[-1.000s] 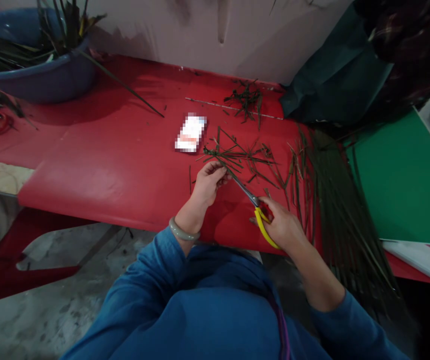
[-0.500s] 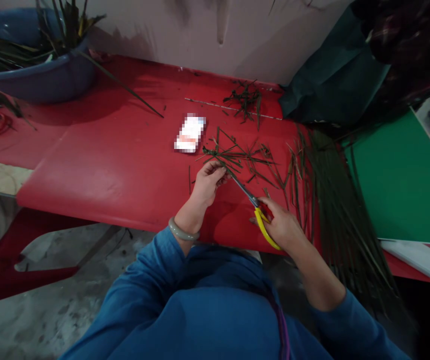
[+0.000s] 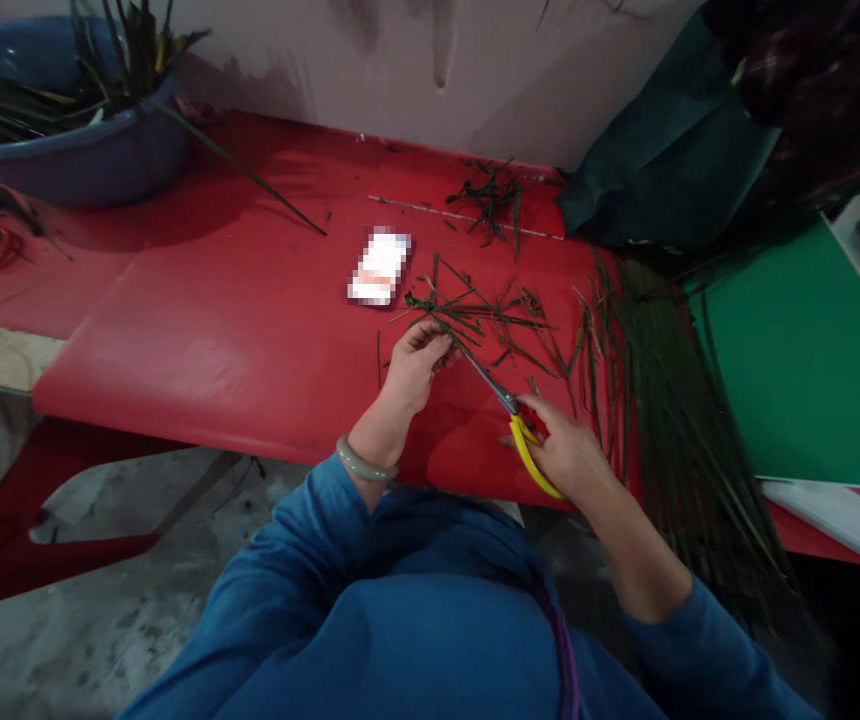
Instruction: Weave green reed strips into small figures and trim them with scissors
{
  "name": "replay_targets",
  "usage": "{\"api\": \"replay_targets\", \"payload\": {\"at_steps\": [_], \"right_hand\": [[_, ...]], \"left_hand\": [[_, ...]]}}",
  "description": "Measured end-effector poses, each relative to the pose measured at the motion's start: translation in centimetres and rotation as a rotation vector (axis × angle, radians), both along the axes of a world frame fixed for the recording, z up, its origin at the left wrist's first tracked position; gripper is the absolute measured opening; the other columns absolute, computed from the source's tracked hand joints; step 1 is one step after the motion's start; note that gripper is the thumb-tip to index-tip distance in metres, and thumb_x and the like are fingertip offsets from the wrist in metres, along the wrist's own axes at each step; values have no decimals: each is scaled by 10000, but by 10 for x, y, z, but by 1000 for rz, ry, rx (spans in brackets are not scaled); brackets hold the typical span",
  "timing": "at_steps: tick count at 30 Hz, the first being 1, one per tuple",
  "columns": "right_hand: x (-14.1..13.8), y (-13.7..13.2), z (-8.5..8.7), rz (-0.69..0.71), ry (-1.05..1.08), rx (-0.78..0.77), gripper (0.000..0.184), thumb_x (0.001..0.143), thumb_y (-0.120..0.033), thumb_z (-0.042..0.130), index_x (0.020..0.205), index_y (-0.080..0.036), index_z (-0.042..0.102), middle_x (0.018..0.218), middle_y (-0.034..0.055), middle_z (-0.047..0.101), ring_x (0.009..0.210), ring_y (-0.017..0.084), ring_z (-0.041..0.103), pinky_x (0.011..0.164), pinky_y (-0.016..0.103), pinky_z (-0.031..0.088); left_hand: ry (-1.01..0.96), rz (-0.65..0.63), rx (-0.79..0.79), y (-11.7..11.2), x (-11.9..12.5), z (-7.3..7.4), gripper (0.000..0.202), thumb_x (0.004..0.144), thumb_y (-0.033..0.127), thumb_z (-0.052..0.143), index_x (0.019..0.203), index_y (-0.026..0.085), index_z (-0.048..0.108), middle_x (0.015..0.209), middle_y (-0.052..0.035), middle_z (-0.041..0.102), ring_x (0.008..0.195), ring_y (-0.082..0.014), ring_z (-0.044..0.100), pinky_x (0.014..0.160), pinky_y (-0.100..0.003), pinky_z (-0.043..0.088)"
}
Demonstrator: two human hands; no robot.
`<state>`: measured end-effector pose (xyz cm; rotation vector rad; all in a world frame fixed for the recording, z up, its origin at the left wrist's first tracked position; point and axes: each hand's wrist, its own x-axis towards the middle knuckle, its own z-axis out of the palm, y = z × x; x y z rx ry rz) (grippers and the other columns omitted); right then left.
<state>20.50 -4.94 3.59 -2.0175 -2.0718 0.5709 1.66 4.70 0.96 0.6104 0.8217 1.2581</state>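
My left hand is pinched over the red table, fingertips pressed on a thin dark green leaf strip that is mostly hidden by the fingers. In my right hand are scissors with yellow and red handles. Their blades look nearly closed and point up-left, the tips close beside the left fingertips. Just beyond the left hand lie cut leaf pieces, scattered and crossing one another.
A lit phone lies left of the scraps. Another scrap heap is near the wall. Long leaves hang over the table's front edge at right, beside a green board. A blue basin of leaves stands far left.
The scissors have shifted very slightly right, away from the left fingertips. My left hand stays in nearly the same place.
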Motion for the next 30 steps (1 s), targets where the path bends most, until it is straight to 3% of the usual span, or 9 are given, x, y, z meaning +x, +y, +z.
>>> {"api": "replay_targets", "payload": {"at_steps": [11,30], "right_hand": [[-2,-1,4,-1,-82,-8,562,695,-517,565,1175,-238,483,1050,79,648,853,261,646,633,321,493],[0,0,2,0,-17,14,530,691,-486,585,1147,-223,522,972,65,672,819,232,654,641,298,496]], "left_hand": [[34,-5,38,-1,1,0,187,612,219,668,743,172,543,635,39,586,539,-58,566,489,-173,399],[45,-24,42,-2,1,-1,201,612,244,680,738,176,539,644,36,581,558,-66,567,501,-187,407]]}}
